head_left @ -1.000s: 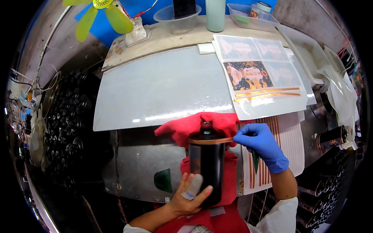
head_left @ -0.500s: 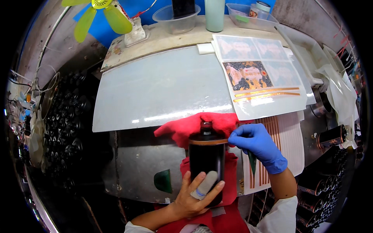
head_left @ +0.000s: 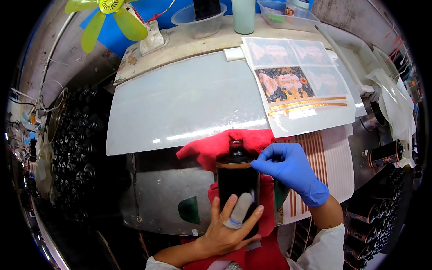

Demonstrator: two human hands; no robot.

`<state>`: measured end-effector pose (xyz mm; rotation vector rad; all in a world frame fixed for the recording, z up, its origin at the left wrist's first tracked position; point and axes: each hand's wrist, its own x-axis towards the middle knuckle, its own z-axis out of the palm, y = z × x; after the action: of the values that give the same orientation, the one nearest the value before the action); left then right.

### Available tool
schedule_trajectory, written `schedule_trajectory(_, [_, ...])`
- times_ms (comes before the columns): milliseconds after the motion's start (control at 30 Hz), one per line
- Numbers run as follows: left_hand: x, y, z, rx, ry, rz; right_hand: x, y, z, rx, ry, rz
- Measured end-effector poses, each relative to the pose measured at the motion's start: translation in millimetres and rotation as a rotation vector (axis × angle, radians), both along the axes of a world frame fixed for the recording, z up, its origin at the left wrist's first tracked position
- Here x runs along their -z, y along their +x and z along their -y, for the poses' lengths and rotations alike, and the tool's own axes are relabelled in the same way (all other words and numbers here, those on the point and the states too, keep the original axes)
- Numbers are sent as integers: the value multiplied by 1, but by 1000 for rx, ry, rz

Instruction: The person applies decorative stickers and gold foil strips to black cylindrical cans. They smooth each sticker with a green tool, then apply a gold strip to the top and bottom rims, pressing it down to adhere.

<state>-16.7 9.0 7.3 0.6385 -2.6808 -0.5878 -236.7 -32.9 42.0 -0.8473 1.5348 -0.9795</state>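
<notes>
A dark brown bottle (head_left: 237, 177) with a thin gold band round its shoulder lies on a red cloth (head_left: 220, 146) in front of me, neck pointing away. My left hand (head_left: 227, 225), bare with a taped middle finger, grips the bottle's lower body from below. My right hand (head_left: 290, 171), in a blue glove, presses its fingertips on the bottle's shoulder at the gold band. A sheet of printed labels and gold strips (head_left: 297, 85) lies further back on the right.
A pale plastic sheet (head_left: 180, 101) covers the worktable. A sheet of orange strips (head_left: 326, 157) lies right of the bottle. Many dark bottles (head_left: 74, 148) stand at the left, more at the lower right (head_left: 373, 220). A yellow-green fan (head_left: 110, 13), tubs and a cup line the back edge.
My left hand slid a little up the bottle and spread its fingers. My right hand closed in from the right onto the bottle's shoulder at the gold band.
</notes>
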Motion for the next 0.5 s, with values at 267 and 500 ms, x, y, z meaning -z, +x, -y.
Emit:
schedule_trajectory(267, [40, 37, 20, 56, 398, -375, 17, -11, -17, 110, 42, 61])
schedule_trajectory(500, [6, -22, 87, -333, 768, -989, 29, -7, -32, 183, 76, 285])
